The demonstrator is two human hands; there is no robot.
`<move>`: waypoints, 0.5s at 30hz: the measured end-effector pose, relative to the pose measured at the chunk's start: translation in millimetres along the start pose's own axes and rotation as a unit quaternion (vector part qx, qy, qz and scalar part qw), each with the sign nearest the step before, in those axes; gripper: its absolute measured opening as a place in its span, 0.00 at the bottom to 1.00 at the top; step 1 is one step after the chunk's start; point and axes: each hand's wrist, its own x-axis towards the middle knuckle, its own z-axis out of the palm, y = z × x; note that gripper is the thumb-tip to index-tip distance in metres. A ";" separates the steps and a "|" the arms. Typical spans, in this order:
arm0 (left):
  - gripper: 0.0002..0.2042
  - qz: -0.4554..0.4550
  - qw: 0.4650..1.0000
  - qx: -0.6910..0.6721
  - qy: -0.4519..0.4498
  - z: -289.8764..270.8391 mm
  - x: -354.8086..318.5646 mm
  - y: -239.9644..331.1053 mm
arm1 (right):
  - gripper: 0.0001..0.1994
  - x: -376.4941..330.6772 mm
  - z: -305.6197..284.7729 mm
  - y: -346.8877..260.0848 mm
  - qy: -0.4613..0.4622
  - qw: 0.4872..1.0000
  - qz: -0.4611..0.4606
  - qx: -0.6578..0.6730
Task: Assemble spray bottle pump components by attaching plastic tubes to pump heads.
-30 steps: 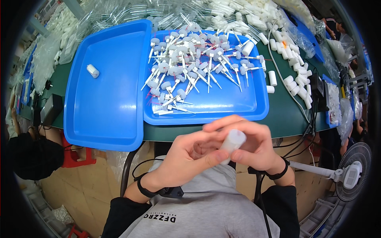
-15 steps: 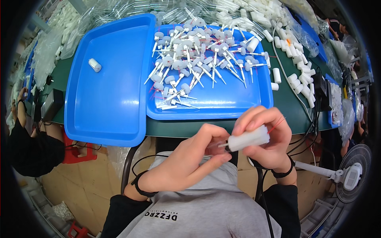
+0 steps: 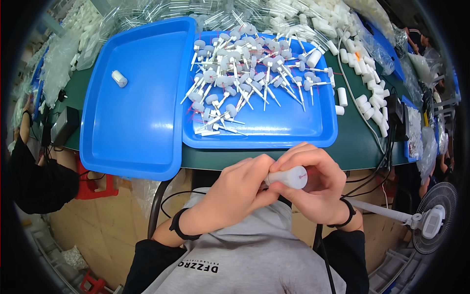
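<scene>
In front of my chest, my right hand (image 3: 313, 174) is closed round a white foam cylinder (image 3: 293, 178). Its round end faces right, with a short red wire at the middle. My left hand (image 3: 245, 183) is closed at the cylinder's other end, where the fingers hide the tip and anything on it. Beyond my hands, a blue tray (image 3: 259, 142) bears a heap of small parts (image 3: 230, 73) with grey-white discs, white stems and red wires. A second blue tray (image 3: 129, 169) at the left overlaps it and holds one white cylinder (image 3: 119, 79).
Loose white foam cylinders (image 3: 377, 105) lie on the green table (image 3: 215, 159) to the right, beside a pale cable. Clear plastic tubes (image 3: 161, 17) are piled at the back. A white fan (image 3: 433, 218) stands at the lower right. Another person (image 3: 41, 176) sits at the left.
My hands have come together, and the cylinder has moved left and turned its round end more toward view. The clear piece seen at my left fingers is now hidden.
</scene>
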 end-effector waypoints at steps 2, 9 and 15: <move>0.14 -0.090 0.987 -0.125 -0.034 0.9 -0.3 4.5 | 0.16 -5.2 5.8 -1.4 0.016 0.996 0.050 0.065; 0.15 -0.040 0.990 -0.138 -0.007 3.7 -8.2 10.5 | 0.15 2.5 -11.8 -3.0 -0.048 0.997 -0.011 -0.052; 0.16 -0.098 0.946 -0.295 -0.095 -5.8 -5.8 12.7 | 0.16 5.0 -15.4 8.7 -0.116 0.980 0.096 0.129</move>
